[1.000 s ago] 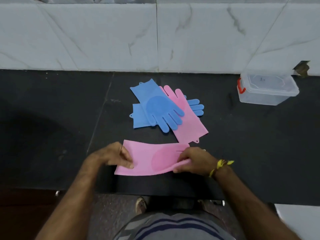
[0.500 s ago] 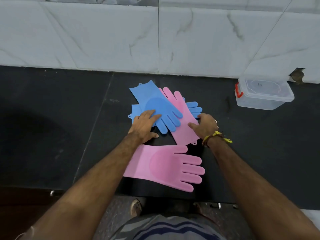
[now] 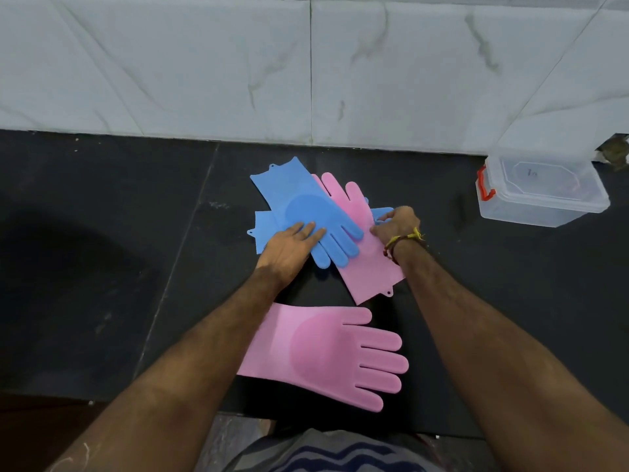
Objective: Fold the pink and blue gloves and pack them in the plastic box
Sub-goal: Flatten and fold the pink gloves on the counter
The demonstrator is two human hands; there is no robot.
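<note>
on the black counter [image 3: 102, 267] a pile of three gloves lies near the middle, below the white marble wall [image 3: 306, 69]. the top blue glove [image 3: 306, 206] lies flat with its cuff toward the wall and its fingers pointing down and right, crossing over the second blue glove [image 3: 263, 229], of which only the cuff end at the left and some fingertips at the right show. the far pink glove [image 3: 371, 264] lies partly under the top blue glove, fingers toward the wall and cuff toward the person. the left hand [image 3: 289, 250] rests flat on the top blue glove at its thumb side, fingers straight and spread a little, pressing down rather than gripping. the right hand [image 3: 396, 224] sits at the right edge of the pile with fingers curled; its fingertips pinch at the blue fingertips of the second blue glove where they meet the far pink glove, though exactly which layer is caught i cannot tell. a yellow and dark thread band [image 3: 405, 241] circles the right wrist. the near pink glove [image 3: 326, 352] lies unfolded and flat close to the counter's front edge, between the two forearms, fingers pointing right, apart from the pile. the plastic box [image 3: 541, 195] stands well apart at the far right by the wall, clear, lid on, with a red latch [image 3: 485, 189] on its left end.
</note>
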